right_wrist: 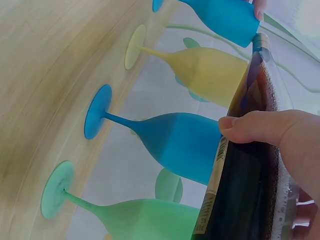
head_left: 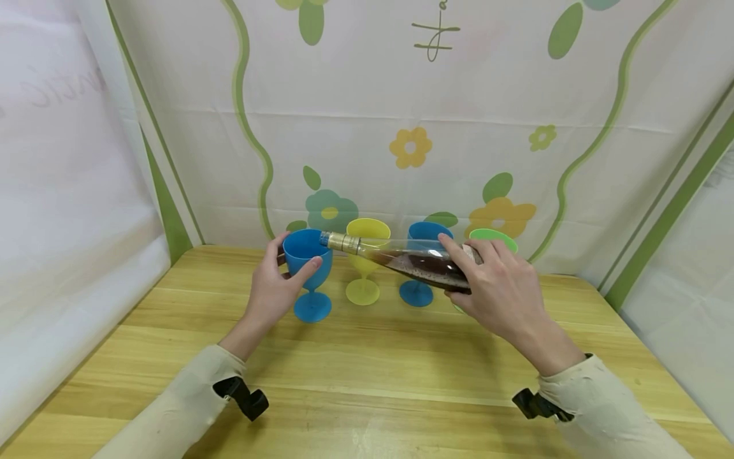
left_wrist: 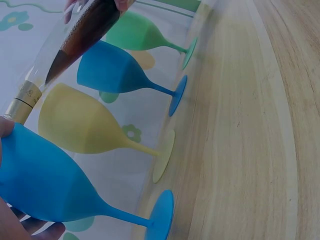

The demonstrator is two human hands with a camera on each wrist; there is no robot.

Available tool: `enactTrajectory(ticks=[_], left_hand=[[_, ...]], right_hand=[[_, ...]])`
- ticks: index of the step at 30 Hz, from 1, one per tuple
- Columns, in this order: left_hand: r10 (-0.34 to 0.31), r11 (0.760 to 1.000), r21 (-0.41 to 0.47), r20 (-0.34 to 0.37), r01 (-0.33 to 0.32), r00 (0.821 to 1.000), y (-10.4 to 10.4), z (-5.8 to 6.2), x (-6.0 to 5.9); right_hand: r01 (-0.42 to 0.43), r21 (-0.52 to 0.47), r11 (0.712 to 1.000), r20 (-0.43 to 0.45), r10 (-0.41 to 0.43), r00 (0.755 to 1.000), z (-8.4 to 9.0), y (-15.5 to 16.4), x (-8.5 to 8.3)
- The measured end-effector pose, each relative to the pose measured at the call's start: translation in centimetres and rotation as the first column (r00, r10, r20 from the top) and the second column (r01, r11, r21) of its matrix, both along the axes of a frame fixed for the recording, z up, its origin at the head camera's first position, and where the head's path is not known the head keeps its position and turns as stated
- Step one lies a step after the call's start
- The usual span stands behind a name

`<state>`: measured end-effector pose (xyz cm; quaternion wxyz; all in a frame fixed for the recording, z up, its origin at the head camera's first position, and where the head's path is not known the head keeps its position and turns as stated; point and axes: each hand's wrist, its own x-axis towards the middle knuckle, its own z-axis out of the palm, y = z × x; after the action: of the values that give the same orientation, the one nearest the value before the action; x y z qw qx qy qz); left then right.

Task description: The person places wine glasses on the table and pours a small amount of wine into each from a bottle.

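My left hand (head_left: 272, 290) grips the leftmost blue goblet (head_left: 313, 308) by its bowl, thumb on the near side and fingers behind. The goblet is upright and its foot appears to be on the tabletop. With my right hand (head_left: 507, 287) I hold a clear glass bottle (head_left: 413, 258) around its body. Dark reddish-brown liquid with froth lies in the bottle. It is tilted almost level, its gold-and-blue neck (left_wrist: 24, 102) pointing left and its mouth at the blue goblet's rim. Any liquid inside the goblet is hidden.
Right of the held goblet stand a yellow goblet (head_left: 363, 292), a second blue goblet (head_left: 417, 293) and a green goblet (right_wrist: 145, 217), in a row along the back of the wooden table (head_left: 367, 382). A flower-printed cloth (head_left: 344, 153) hangs behind them.
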<state>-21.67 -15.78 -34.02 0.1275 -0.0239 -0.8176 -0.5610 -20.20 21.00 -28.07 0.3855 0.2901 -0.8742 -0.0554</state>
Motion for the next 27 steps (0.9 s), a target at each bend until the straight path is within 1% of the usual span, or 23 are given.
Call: enactTrajectory(ticks=[8, 15, 27], left_hand=[[-0.002, 1.0, 0.003, 0.0, 0.002, 1.0, 0.0, -0.02, -0.04], [-0.004, 1.0, 0.003, -0.002, 0.004, 1.0, -0.03, -0.07, -0.04], [0.002, 1.0, -0.005, -0.003, -0.002, 1.0, -0.02, -0.13, -0.07]], right_hand=[[-0.013, 0.011, 1.0, -0.039, 0.013, 0.999, 0.18, 0.06, -0.26], [-0.012, 0.024, 1.0, -0.045, 0.013, 0.999, 0.38, 0.03, -0.35], [-0.01, 0.049, 0.999, -0.092, 0.014, 0.996, 0.73, -0.01, -0.57]])
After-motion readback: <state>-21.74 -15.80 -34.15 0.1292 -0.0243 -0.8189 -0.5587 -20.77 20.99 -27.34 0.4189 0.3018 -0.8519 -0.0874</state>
